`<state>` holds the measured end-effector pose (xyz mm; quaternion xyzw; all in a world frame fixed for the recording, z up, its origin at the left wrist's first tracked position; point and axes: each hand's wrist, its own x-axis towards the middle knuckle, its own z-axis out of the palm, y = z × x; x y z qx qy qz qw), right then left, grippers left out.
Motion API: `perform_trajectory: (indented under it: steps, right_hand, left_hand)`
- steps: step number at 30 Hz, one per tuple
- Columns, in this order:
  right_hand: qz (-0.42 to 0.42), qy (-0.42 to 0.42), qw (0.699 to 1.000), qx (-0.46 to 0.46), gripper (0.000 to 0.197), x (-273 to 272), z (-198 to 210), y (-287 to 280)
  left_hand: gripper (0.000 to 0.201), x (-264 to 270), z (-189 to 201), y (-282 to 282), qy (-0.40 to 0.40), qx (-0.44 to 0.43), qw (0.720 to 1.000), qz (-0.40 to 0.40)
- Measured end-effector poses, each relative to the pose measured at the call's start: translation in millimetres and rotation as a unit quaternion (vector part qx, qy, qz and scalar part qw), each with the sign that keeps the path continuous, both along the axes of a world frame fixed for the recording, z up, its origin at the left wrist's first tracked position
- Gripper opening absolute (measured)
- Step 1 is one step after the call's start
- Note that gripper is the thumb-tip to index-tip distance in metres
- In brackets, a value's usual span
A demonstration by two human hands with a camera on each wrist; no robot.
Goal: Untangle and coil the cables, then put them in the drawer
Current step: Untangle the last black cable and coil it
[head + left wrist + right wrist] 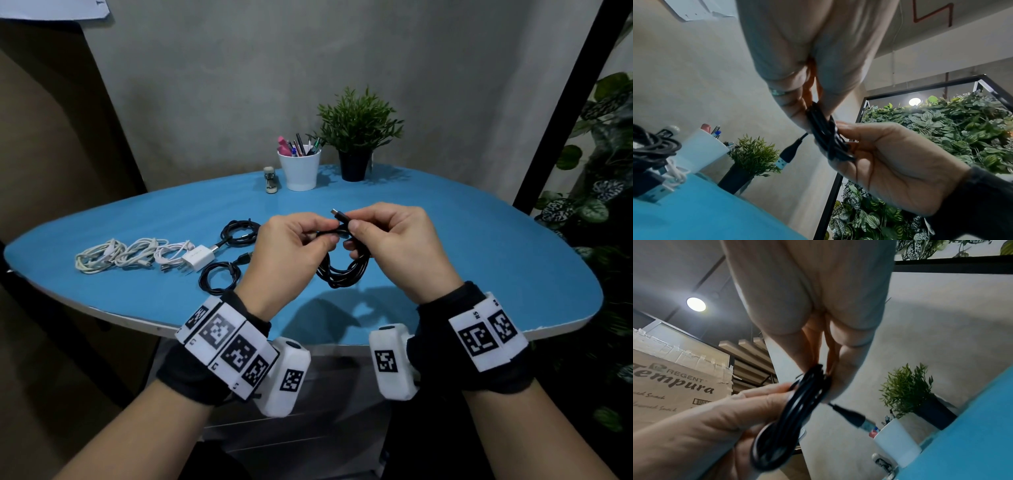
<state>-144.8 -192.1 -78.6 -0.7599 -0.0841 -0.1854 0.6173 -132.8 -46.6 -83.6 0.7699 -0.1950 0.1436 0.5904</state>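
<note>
Blue table (445,240) under both hands | left hand (291,246): fingers curled, pinching top of coiled black cable (342,270) | right hand (394,240): thumb and fingers pinching same bundle near its plug (337,214) | coil hangs between hands above table | other coiled cables (137,255) lie left

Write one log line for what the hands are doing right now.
left hand: holds black cable | right hand: pinches its plug end | cable: coiled, above blue table | other coils: lying on table | drawer: not seen
</note>
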Motion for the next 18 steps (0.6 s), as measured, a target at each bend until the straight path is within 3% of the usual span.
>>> perform_trajectory:
  steps: [4,9,13,15,18]
  right_hand:
    - [0.054,0.019,0.995,-0.087,0.029,0,-4,-5]
    - [-0.007,-0.006,0.999,-0.047,0.025,-1,-6,-5]
    - [0.02,-0.025,0.999,-0.037,0.033,-4,-6,-7]
    - [0.048,-0.03,0.998,-0.042,0.033,-7,-6,-6]
    - [0.084,-0.038,0.995,-0.05,0.036,-12,-6,-4]
  left_hand:
    - [0.027,4,-4,3,0.026,-0.043,0.999,0.016]
    - [0.013,-1,-4,5,0.061,-0.077,0.994,-0.04]
    - [0.03,3,5,10,0.234,-0.22,0.942,-0.1]
    - [0.03,5,8,13,0.293,-0.197,0.927,-0.125]
    - [0.018,5,10,15,0.309,-0.171,0.925,-0.141]
